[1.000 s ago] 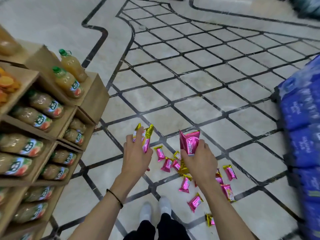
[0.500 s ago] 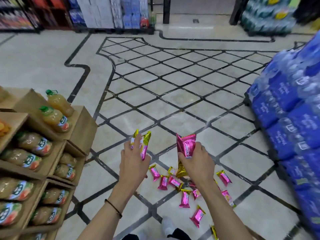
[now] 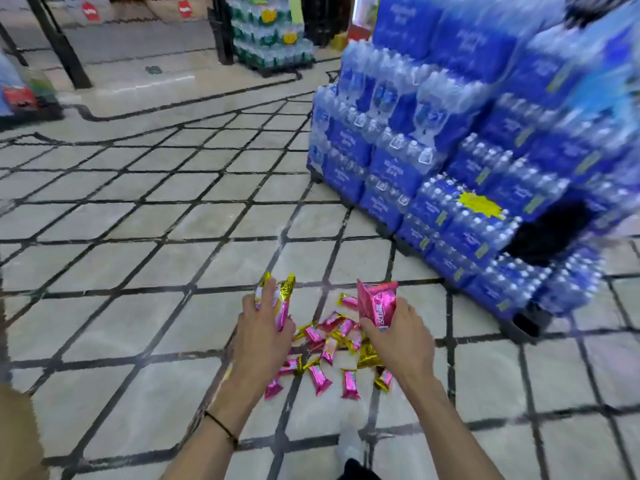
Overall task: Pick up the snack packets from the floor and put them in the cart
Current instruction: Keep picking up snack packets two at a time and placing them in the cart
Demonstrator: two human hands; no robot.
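My left hand grips pink-and-gold snack packets that stick up past its fingers. Raised beside it, my right hand holds a bunch of pink packets. Both hands hover above the floor. Below and between them, several more pink-and-gold packets lie scattered on the tiled floor. No cart is in view.
A tall stack of blue shrink-wrapped water bottle packs stands at the right, close to the packets. Another pallet of bottled water stands far back. A dark post rises at the back left. My white shoe shows at the bottom.
The view has swung right and up: the juice shelves on the left have left the frame and the blue water stack now fills the right. Both hands still hold their packets.
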